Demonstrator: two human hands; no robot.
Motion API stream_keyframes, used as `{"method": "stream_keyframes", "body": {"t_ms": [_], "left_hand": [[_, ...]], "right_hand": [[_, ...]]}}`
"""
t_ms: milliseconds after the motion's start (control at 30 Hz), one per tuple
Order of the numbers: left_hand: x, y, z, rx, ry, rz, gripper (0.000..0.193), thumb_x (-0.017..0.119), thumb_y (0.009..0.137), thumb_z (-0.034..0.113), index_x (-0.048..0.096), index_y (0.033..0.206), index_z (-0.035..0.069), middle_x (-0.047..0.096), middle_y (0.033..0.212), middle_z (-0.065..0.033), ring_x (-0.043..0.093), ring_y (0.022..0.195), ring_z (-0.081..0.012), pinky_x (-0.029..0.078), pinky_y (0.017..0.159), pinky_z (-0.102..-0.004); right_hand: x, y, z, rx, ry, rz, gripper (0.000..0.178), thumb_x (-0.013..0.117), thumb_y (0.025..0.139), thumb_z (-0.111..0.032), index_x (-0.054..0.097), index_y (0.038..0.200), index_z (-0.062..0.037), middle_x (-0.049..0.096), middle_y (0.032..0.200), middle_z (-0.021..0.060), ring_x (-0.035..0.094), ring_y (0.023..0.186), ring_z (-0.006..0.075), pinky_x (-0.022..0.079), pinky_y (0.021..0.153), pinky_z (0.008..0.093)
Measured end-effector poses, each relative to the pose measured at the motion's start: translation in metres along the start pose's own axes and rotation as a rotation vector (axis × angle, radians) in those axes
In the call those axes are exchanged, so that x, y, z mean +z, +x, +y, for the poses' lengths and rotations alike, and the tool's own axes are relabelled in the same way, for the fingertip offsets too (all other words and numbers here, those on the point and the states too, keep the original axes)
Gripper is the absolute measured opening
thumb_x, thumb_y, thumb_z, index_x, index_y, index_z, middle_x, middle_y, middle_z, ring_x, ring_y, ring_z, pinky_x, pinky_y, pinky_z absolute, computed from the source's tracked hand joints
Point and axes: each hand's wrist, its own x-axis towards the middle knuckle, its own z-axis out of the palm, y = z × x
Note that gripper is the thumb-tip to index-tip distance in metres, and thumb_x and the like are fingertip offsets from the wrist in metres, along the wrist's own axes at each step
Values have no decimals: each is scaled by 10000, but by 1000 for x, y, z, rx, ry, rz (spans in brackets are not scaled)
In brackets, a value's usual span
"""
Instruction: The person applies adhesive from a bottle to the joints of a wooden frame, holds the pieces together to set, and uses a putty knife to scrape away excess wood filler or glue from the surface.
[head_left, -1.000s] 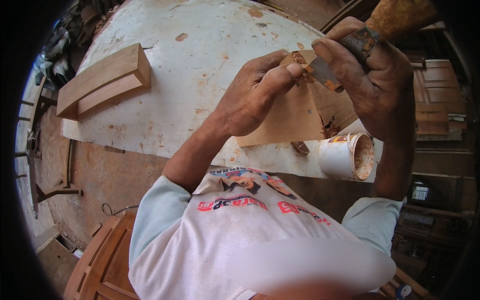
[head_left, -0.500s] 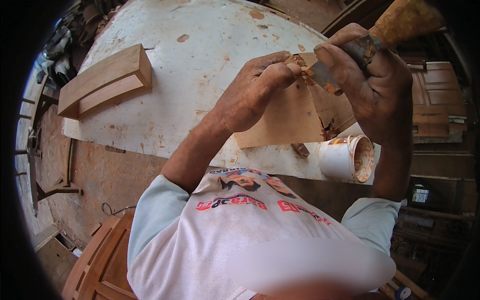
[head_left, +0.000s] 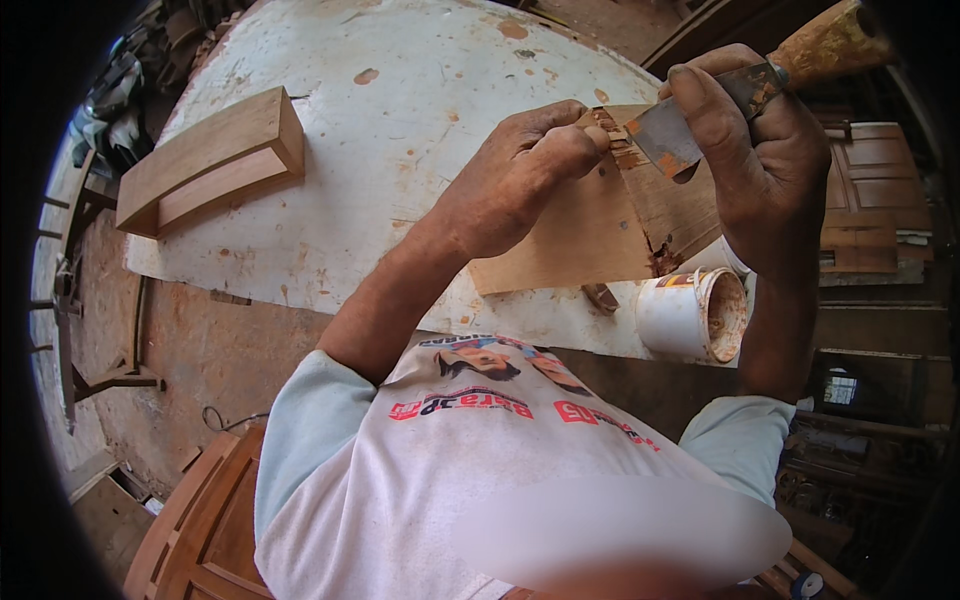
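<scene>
My left hand (head_left: 520,180) grips the top edge of a flat wooden panel piece (head_left: 585,235) held up over the white worktable (head_left: 400,120). My right hand (head_left: 750,150) holds a putty knife (head_left: 690,125) with a wooden handle; its stained metal blade presses against the panel's upper corner beside my left fingers. Brown filler is smeared on the blade and on the wood at the corner.
A white tub of brown filler (head_left: 692,315) lies on its side at the table's near edge. A thick wooden block (head_left: 210,160) rests on the table's left part. Wooden door panels (head_left: 200,520) stand at the lower left, and more stacked woodwork (head_left: 860,220) at right.
The putty knife blade has shifted slightly along the panel's corner; both hands stay at nearly the same place with the same grip.
</scene>
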Motion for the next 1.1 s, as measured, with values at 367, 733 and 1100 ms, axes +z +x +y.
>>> {"method": "stream_keyframes", "body": {"t_ms": [367,733,1100], "left_hand": [[-4,0,2,22,31,-25,464,462,960,396,627,1047,-29,584,932,-103,534,869,-208,454,849,-335],[-8,-1,-3,67,38,5,485,465,971,425,624,1060,-25,593,925,-102,542,883,-207,454,862,-339],[-6,-4,7,-1,84,15,493,486,968,435,648,1073,-19,608,930,-90,535,879,-195,453,846,-325]], "right_hand": [[3,5,-4,23,-50,-105,120,658,987,-94,689,974,20,648,845,11,590,776,66,476,713,242],[3,14,-5,-3,-37,-182,142,643,985,-114,681,983,23,644,856,27,597,782,90,491,730,262],[7,7,-3,-5,7,-122,119,647,989,-94,680,971,19,641,831,15,590,760,72,491,713,251]]}}
